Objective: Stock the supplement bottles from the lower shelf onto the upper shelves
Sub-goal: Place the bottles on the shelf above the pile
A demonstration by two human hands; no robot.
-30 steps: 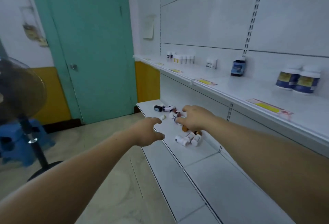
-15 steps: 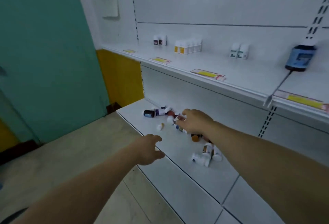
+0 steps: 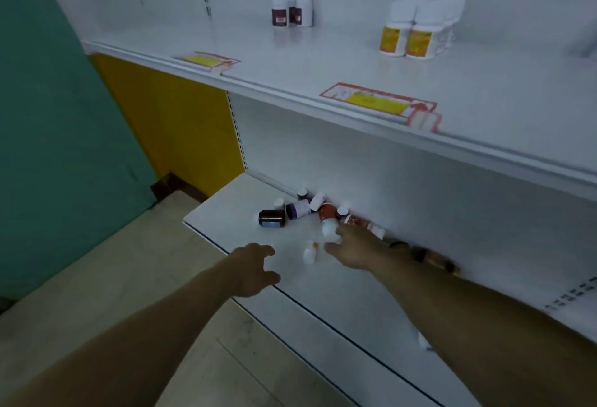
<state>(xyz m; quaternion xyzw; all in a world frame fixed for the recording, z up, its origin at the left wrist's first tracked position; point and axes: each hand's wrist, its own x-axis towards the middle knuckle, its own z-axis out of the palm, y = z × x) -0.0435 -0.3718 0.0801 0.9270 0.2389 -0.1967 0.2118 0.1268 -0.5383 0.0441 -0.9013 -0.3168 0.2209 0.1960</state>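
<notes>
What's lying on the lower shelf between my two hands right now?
A small white bottle lies on the lower shelf between the left hand and the right hand, nearer the right. The head view shows it.

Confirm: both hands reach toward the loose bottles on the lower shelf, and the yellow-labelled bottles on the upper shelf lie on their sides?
No. In the head view the yellow-labelled bottles on the upper shelf stand upright; the rest holds.
</notes>
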